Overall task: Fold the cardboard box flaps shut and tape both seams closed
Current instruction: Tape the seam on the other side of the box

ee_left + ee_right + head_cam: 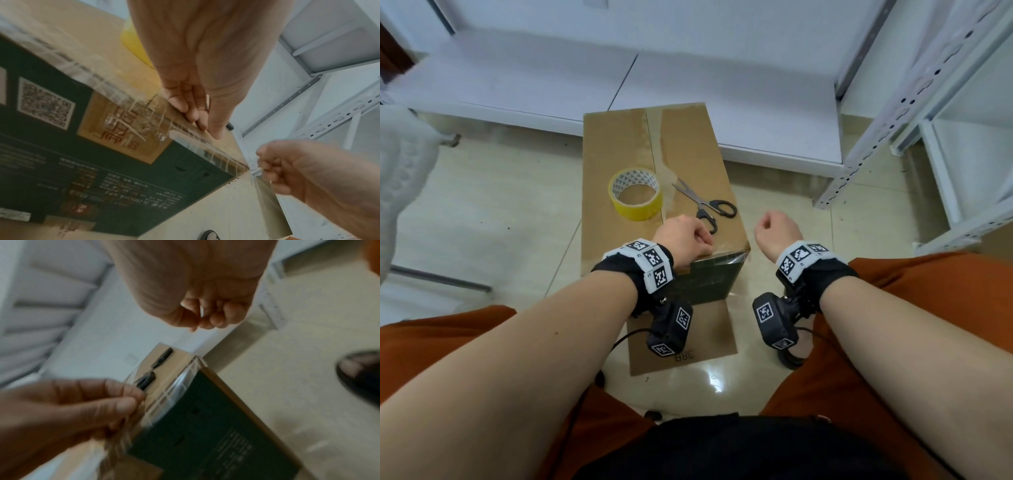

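A closed cardboard box (688,147) stands on the floor between my knees, with clear tape running down its centre seam. A yellow tape roll (635,212) and black-handled scissors (700,200) lie on its top. My left hand (698,240) sits at the near top edge, its fingers curled, and pinches the clear tape strip (205,146) laid along that edge. From the left wrist view its fingertips (203,125) touch the taped edge above the dark green printed side (123,178). My right hand (777,229) hovers just right of the box corner as a curled fist holding nothing.
A flat cardboard sheet (681,353) lies under the box on the glossy tiled floor. White metal shelving (893,113) stands at the right and a low white shelf board (654,78) behind. A white fuzzy object (404,164) is at the left. My shoe (359,374) is near the box.
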The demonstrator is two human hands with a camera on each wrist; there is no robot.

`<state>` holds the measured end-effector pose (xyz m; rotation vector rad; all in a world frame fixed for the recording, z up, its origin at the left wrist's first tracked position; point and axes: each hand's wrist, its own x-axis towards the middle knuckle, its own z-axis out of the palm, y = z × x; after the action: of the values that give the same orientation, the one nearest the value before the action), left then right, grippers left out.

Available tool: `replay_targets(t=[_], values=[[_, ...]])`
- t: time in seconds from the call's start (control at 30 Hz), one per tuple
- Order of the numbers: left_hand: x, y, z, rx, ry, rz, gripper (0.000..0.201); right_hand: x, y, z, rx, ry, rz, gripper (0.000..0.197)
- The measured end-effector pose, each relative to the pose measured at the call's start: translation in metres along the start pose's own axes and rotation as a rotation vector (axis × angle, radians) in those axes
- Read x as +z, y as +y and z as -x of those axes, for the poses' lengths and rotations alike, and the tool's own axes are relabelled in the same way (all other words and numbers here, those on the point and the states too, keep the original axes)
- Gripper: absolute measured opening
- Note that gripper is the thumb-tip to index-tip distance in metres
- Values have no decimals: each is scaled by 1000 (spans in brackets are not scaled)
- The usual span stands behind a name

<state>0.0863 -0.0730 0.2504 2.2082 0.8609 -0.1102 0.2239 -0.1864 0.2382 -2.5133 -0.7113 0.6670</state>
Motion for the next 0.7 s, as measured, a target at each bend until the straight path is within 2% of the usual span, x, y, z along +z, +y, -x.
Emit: replay_targets(t=[0.03, 0.13, 0.23, 0.53, 0.7], values=[[-1, -1, 0, -4, 1, 4, 9, 0, -5, 2, -108, -36, 41, 7], [-2, -3, 0, -15, 0, 2, 14, 7, -18, 7, -331, -232, 242, 29], [-3, -4, 0, -15, 4, -35, 16, 10, -25, 4, -441, -231, 475, 34], [-1, 1, -6, -17, -54, -183, 25, -1, -16, -7, -413, -240, 694, 41], [2, 1, -6, 50, -87, -305, 24, -1, -8, -7, -420, -238, 731, 37]])
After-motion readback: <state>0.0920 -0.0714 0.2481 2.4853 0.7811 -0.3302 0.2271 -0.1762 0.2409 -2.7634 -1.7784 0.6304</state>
